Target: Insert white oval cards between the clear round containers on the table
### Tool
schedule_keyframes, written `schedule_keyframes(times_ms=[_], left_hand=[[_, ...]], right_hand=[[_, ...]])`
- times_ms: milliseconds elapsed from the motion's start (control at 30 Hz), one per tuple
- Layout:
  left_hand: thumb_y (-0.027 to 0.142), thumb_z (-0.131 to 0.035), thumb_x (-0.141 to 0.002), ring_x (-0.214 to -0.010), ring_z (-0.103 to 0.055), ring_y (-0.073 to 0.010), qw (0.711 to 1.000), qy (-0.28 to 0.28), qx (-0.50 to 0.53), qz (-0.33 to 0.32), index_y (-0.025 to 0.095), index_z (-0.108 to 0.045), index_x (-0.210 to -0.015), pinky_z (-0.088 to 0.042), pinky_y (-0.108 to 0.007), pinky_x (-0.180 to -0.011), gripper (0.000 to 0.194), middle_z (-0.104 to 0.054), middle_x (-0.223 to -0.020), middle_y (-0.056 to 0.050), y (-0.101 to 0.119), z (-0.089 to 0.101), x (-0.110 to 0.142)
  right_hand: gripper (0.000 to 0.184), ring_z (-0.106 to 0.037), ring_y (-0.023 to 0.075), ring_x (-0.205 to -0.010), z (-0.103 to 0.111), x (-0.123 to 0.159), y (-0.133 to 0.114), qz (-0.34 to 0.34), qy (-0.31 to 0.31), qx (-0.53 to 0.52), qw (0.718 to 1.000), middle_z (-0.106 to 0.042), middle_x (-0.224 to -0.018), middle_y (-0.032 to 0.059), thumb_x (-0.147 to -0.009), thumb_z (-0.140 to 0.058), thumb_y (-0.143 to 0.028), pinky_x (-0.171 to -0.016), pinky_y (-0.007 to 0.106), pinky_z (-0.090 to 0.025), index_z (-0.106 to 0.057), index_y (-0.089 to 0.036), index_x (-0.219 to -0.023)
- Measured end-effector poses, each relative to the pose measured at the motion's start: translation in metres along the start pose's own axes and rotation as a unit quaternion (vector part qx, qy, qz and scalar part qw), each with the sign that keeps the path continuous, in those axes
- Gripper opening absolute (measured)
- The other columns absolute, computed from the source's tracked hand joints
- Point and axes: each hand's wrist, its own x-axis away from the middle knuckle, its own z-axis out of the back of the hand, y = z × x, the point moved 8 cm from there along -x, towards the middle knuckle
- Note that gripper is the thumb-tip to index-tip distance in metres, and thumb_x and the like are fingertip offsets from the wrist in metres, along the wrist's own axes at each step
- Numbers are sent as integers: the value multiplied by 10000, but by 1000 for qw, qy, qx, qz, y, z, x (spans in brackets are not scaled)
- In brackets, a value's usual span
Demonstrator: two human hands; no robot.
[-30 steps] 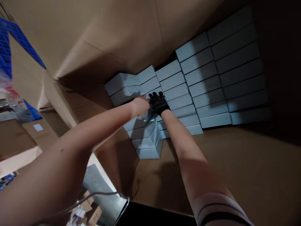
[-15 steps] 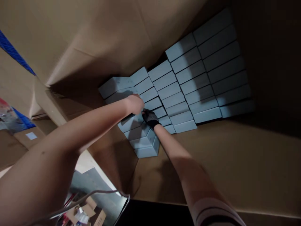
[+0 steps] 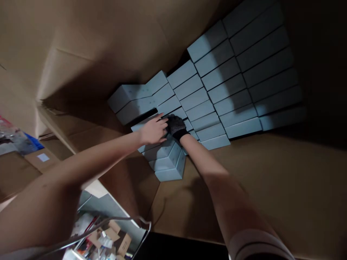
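A big cardboard carton (image 3: 257, 187) fills nearly the whole view, its brown walls and floor open toward the camera. Against its far wall lie rows of pale blue-grey boxes (image 3: 244, 79), packed side by side and touching, stepping down from the carton's far right corner toward its left wall. At the left end of those rows, where the floor meets the left wall, a smaller stack of the same boxes (image 3: 169, 164) sits turned at an angle to the rest, and two more boxes (image 3: 130, 101) lie behind it in shadow.

Both arms reach deep into the carton and meet above that angled stack. The bare left hand (image 3: 153, 130) lies palm down with the fingers stretched forward, flat on the top box of the stack (image 3: 142, 126); it presses rather than grips. The right hand (image 3: 176, 126), in a dark mesh glove, touches the left one and rests on the boxes just beside it; whether its fingers are curled around anything cannot be told.

Outside the carton, at the lower left, a wire rim (image 3: 116, 222) runs over small packets (image 3: 105, 240).
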Motion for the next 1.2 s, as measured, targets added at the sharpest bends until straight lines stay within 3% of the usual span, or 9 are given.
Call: schedule_keyframes(times_ms=[100,167,233,400,700,833,967,1100,1200], left_hand=[[475,-606,-908,-1520,-247,-318,998,8,51,-29,175,-728,-1152,-52,-549,-1262,406,-533,-1470,-140,2,-10,23],[391,-640,-891,-1512,-279,-290,995,-12,75,-65,187,-639,-1326,-66,-518,-1269,480,-512,-1500,-136,10,-17,35],[276,-637,-875,-1489,-328,-295,995,-34,71,-64,222,-550,-1436,-105,-510,-1265,571,-503,-1509,-135,19,-25,44],[133,-488,-909,-1461,-326,-344,996,-59,14,59,228,-512,-1470,-279,-578,-1161,569,-456,-1532,-149,35,-36,53],[107,-450,-910,-1426,-315,-371,992,-108,20,65,242,-454,-1504,-511,-512,-840,610,-383,-1582,-138,36,-41,42],[85,-394,-938,-1447,-280,-388,985,-136,32,106,239,-529,-1437,-560,-447,-735,539,-427,-1545,-142,33,-39,35],[68,-473,-894,-1300,-445,-396,976,-175,61,110,169,-651,-1257,-551,-379,-671,417,-609,-1271,-193,31,-20,26],[54,-556,-835,-1128,-557,-362,981,-169,77,56,119,-706,-1081,-533,-350,-640,296,-677,-1047,-185,26,2,10],[67,-533,-862,-1202,-546,-363,988,-131,63,49,135,-710,-1107,-560,-423,-774,310,-684,-1145,-173,20,-3,-1]], right_hand=[[467,-324,309,-1471,8,-3,-5,62,5,46,997,-405,-1571,150,-998,-415,-252,-1256,543,-146,-520,-125,-1435],[449,-306,303,-1479,9,-5,-6,100,-4,83,992,-384,-1590,119,-1013,-369,-244,-1261,570,-97,-540,-143,-1416],[456,-340,288,-1458,9,-8,-4,107,-5,108,988,-418,-1569,116,-1031,-279,-210,-1251,590,-113,-573,-148,-1374],[432,-419,301,-1391,10,-19,-4,78,5,144,986,-533,-1466,128,-1029,-287,-197,-1207,682,-127,-610,-184,-1317],[437,-520,354,-1260,19,-30,-19,90,27,186,978,-632,-1279,215,-1006,-286,-195,-1134,654,-271,-667,-86,-1191],[429,-524,342,-1246,17,-31,-17,91,18,195,976,-636,-1271,204,-1001,-297,-203,-1138,672,-247,-660,-104,-1208],[437,-526,320,-1242,17,-28,-17,97,3,192,977,-644,-1258,187,-1007,-288,-198,-1155,663,-207,-669,-118,-1206],[411,-507,352,-1267,24,-23,-23,95,-6,198,976,-626,-1298,191,-980,-335,-193,-1151,670,-213,-675,-118,-1199],[367,-474,362,-1306,30,-20,-24,80,-29,172,981,-605,-1333,203,-960,-420,-233,-1161,656,-202,-671,-98,-1192]])
